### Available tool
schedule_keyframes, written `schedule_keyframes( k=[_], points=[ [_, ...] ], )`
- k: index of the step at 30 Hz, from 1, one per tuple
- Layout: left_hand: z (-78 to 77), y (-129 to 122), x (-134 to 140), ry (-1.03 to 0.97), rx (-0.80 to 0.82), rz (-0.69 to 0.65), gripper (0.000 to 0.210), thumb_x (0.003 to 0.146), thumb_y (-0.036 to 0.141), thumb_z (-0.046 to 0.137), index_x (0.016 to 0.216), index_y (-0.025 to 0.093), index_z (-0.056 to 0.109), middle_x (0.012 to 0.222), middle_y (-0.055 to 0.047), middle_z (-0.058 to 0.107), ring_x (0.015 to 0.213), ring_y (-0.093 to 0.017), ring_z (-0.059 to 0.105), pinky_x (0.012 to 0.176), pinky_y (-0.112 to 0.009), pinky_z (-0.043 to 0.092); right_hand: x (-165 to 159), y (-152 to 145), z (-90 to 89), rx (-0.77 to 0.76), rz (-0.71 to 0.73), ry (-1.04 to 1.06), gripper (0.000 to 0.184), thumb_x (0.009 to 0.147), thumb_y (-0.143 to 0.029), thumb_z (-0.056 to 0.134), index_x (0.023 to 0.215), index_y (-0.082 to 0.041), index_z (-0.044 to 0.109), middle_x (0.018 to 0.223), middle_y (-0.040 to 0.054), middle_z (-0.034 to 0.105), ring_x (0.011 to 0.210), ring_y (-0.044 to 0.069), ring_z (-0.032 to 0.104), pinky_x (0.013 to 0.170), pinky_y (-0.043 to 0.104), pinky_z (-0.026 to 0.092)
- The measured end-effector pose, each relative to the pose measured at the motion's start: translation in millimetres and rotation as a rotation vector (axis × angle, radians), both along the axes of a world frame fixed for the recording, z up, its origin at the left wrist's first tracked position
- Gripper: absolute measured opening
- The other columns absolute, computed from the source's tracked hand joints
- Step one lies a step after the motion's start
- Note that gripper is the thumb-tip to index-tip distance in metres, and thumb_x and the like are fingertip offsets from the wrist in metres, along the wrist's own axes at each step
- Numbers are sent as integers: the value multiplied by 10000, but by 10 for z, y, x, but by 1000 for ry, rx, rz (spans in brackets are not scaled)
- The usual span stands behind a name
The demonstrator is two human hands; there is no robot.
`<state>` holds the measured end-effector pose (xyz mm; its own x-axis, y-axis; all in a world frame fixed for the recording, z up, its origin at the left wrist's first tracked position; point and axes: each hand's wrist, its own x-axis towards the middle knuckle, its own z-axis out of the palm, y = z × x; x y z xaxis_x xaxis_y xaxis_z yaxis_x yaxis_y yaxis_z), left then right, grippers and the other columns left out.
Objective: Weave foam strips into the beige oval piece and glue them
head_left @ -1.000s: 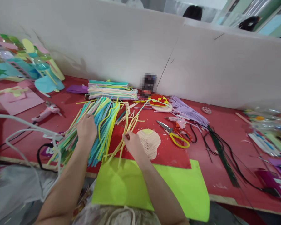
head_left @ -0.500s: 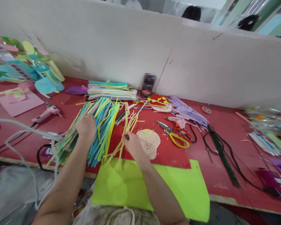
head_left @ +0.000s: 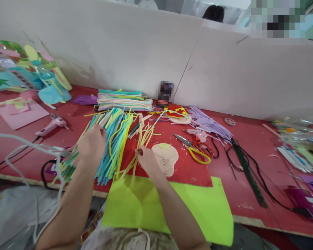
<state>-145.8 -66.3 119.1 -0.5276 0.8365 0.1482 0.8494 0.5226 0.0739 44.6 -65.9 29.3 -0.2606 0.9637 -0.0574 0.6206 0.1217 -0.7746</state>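
My left hand (head_left: 92, 144) is over a large loose pile of pipe cleaners (head_left: 117, 142) in blue, mint, yellow, green and pink. Its fingertips are pinched together at the pile's upper left, and what lies between them is too small to make out. My right hand (head_left: 146, 159) is closed around the pale yellow pipe cleaners (head_left: 144, 136), a small loose bunch. Just right of that hand lies a cream, leaf-like piece (head_left: 165, 159) of rows of pipe cleaner with a yellowish top, on a red sheet (head_left: 190, 175).
Scissors (head_left: 195, 152) with yellow handles and a pink glue gun (head_left: 199, 134) lie to the right. Another glue gun (head_left: 52, 125) and a white cable (head_left: 58, 170) are on the left. Purple pipe cleaners (head_left: 211, 123) lie behind. A lime sheet (head_left: 203, 208) overhangs the front edge.
My left hand has drawn slightly left and toward me over the pile, its fingers still pinched. The right hand has barely moved and keeps hold of the pale yellow pipe cleaners.
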Motion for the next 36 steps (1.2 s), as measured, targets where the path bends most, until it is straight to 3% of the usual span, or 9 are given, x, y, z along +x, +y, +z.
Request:
schedule_keyframes(
  k=[5,8,10,13,16,19,22,28,36],
  points=[
    [330,-380,336,46,13,7,347,923,400,288,1004,218,572,753,-93,667,706,-269,644,589,-327,417,9,6,-4,10,5,22,212,905,-343,456,825,-199,589,730,20,663,607,117,579,539,212,359],
    [344,-483,613,35,36,-90,318,935,390,291,1024,220,544,789,-73,678,651,-235,636,571,-304,394,24,20,19,17,-14,23,185,893,-312,467,831,-195,597,731,23,664,607,115,573,553,212,363],
    [217,-418,800,-13,22,-193,316,944,389,285,1036,211,528,742,-58,668,634,-229,635,555,-292,387,48,24,45,19,-37,15,174,886,-285,464,831,-193,602,705,25,656,569,115,552,538,219,352],
    [-126,-186,1019,-100,-14,-330,303,959,340,262,1026,193,519,763,-53,667,691,-225,651,584,-294,419,117,12,94,26,-63,3,184,886,-270,446,831,-193,603,660,25,640,518,122,525,514,232,338],
    [-482,-2,1138,-137,-35,-339,271,949,310,320,1070,154,506,991,-104,651,884,-225,645,673,-291,468,226,-17,144,65,-80,-4,165,881,-277,464,818,-196,594,722,40,657,622,145,570,589,248,380],
    [-704,16,1186,-76,-35,-338,309,907,334,437,1120,116,490,1141,-146,574,1044,-254,580,761,-306,489,375,-39,181,98,-95,-12,184,893,-292,447,802,-206,580,775,41,661,714,155,590,662,258,403],
    [-784,-27,1200,-29,-69,-356,310,896,322,460,1121,111,492,1115,-146,559,1050,-261,560,797,-329,496,552,-39,192,107,-88,-21,180,893,-291,436,807,-215,575,781,27,656,717,149,590,675,256,411],
    [-784,26,1122,-16,-128,-331,306,907,69,270,1062,107,531,1050,-135,591,1012,-211,586,815,-286,493,896,-8,108,110,-102,-74,176,872,-287,443,799,-211,584,787,35,652,740,166,592,684,274,411],
    [-788,-60,925,13,-144,-229,345,874,33,248,1075,86,523,1073,-179,588,980,-240,601,740,-305,511,1225,-41,0,86,-118,-79,123,846,-266,470,803,-215,573,761,14,643,705,153,597,664,260,408]
  ],
)
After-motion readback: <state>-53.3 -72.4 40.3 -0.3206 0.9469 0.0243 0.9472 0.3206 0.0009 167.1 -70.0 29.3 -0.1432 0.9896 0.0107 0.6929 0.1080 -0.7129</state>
